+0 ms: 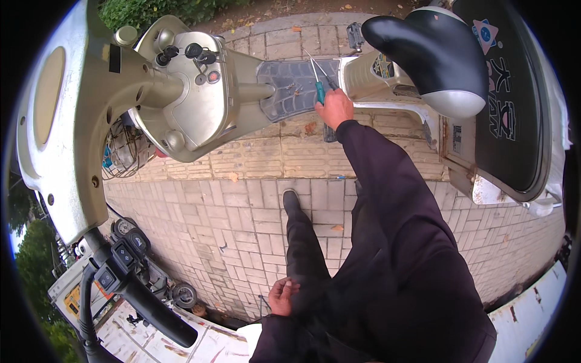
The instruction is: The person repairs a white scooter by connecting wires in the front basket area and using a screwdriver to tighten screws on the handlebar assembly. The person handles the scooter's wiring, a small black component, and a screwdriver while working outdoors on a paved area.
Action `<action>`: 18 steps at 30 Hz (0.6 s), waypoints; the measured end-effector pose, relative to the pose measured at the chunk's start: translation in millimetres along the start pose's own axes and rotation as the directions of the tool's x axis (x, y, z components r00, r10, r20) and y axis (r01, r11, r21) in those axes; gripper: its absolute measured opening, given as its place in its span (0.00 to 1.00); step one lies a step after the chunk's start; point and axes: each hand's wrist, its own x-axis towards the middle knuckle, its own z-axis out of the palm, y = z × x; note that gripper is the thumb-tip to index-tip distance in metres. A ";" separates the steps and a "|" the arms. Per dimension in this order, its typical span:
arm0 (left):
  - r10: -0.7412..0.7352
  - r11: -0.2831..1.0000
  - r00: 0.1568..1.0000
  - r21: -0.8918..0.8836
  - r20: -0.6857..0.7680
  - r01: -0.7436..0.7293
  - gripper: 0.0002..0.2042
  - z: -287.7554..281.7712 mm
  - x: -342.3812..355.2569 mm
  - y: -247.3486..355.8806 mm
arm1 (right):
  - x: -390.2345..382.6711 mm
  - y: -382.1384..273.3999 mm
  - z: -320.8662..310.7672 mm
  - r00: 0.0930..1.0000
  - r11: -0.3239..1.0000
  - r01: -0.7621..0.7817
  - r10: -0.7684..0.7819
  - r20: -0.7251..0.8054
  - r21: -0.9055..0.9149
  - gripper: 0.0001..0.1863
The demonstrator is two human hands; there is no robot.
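My right hand (336,109) reaches over the scooter's floorboard, its fingers closed round a screwdriver with a green handle (320,92) and a thin pale shaft. Close beside it lies a second slim tool with a dark shaft (327,78); its lower end is hidden by my hand. Both rest over the grey rubber mat (279,103), where a few small bits, perhaps screws, are scattered. Low in front of my body, my left hand (282,297) has its fingers curled together; whether something small is pinched there is hidden.
The beige electric scooter stands across the view, with its front panel and keys (193,51), black saddle (423,51) and handlebar grip (158,314). A wire basket (124,150) sits behind its front. Brick paving (242,212) lies below. Another vehicle with small wheels (183,294) stands at lower left.
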 end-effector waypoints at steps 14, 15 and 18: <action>0.217 0.976 0.892 -0.108 0.396 -0.189 0.18 13.3 15.0 115.1 | -284.1 -169.8 -214.5 0.449 0.376 -0.785 -0.200 0.871 0.492 0.18; 0.171 0.985 0.893 -0.093 0.416 -0.145 0.17 3.4 22.0 119.5 | -302.3 -195.0 -216.2 0.440 0.355 -0.789 -0.244 0.864 0.502 0.18; 0.190 0.981 0.851 -0.073 0.489 -0.177 0.13 -53.8 51.8 140.1 | -328.7 -272.8 -205.3 0.502 0.551 -0.668 -0.164 0.849 0.501 0.17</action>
